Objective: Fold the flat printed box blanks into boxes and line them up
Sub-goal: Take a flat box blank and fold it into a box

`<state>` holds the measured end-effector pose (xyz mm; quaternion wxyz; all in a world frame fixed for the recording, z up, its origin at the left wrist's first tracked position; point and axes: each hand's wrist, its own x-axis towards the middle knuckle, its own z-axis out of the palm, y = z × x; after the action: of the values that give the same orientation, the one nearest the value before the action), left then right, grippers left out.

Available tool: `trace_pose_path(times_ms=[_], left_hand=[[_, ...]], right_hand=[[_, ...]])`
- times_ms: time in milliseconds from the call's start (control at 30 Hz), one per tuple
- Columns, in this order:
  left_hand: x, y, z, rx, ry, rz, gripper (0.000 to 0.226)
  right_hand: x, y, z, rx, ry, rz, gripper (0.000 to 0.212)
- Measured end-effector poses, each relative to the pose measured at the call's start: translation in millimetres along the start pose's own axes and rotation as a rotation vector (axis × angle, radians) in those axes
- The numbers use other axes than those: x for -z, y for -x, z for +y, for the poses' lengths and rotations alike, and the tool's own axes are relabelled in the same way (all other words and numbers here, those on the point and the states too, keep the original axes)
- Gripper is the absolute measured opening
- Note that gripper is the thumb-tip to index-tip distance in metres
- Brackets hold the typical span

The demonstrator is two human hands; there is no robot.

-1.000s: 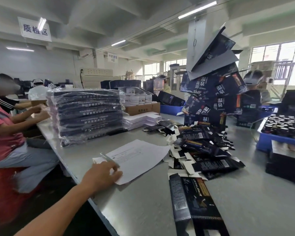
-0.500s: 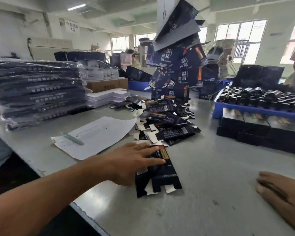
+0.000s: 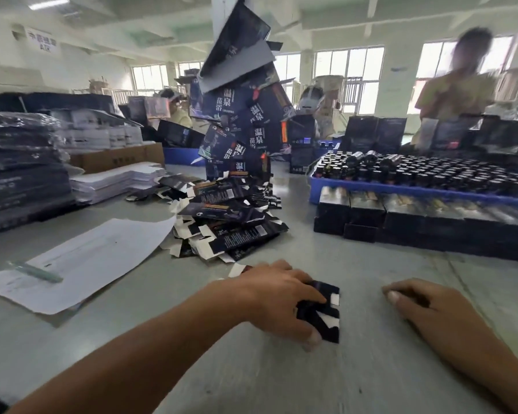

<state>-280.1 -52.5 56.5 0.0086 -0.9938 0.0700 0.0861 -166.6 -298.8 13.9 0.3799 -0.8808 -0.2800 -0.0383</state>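
On the counter (image 3: 371,369), going left to right, a white sheet (image 3: 87,261) with a pen (image 3: 35,271) lies apart from the work. Half a second ago the left hand (image 3: 277,300) was reaching onto a blank beside the heap of blanks (image 3: 231,222); now its fingers curl round that blank (image 3: 322,316), gripping it, drawn clear of the heap toward the near edge. The right hand (image 3: 425,306), which had only just entered view, now rests near the blank, fingers loosely curled and holding nothing. One blank looks singled out, ready for folding; finished boxes (image 3: 407,213) stand lined up at right.
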Motion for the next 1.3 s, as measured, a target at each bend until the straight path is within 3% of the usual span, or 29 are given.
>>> trace_pose_path(times_ms=[133,233,333,500,667,800,900,1067,1167,1300], left_hand=[[-11,-17,-10,0.106,0.166,-0.049,0.085],[-19,-22,-19,0.193,0.256,0.023,0.105],[-19,-31,-24,0.224,0.256,0.08,0.122],[-17,-40,-18,0.25,0.264,0.155,0.132],[-11,-40,7,0.123,0.06,0.504,0.124],[-4,-39,32,0.0,-0.137,0.745,0.122],[-4,-39,48,-0.049,-0.221,0.92,0.121],[-8,-41,66,-0.104,-0.139,1.062,0.1],[-14,-40,69,-0.148,-0.08,1.048,0.092],[-18,-37,68,-0.163,-0.09,1.029,0.08]], right_hand=[[-2,-1,4,-0.013,-0.072,-0.008,0.017],[-3,0,8,-0.035,-0.097,0.013,0.015],[-4,-2,11,-0.052,-0.112,0.038,0.013],[-5,-3,11,-0.075,-0.153,0.066,0.012],[5,-7,3,-0.152,-0.258,0.011,0.011],[22,-6,-14,-0.322,-0.749,-0.061,0.029],[31,4,-25,-0.295,-0.934,-0.131,0.036],[39,18,-31,-0.211,-0.938,-0.024,0.025],[38,23,-27,-0.16,-0.789,0.14,0.007],[35,27,-28,-0.026,-0.552,0.225,0.009]])
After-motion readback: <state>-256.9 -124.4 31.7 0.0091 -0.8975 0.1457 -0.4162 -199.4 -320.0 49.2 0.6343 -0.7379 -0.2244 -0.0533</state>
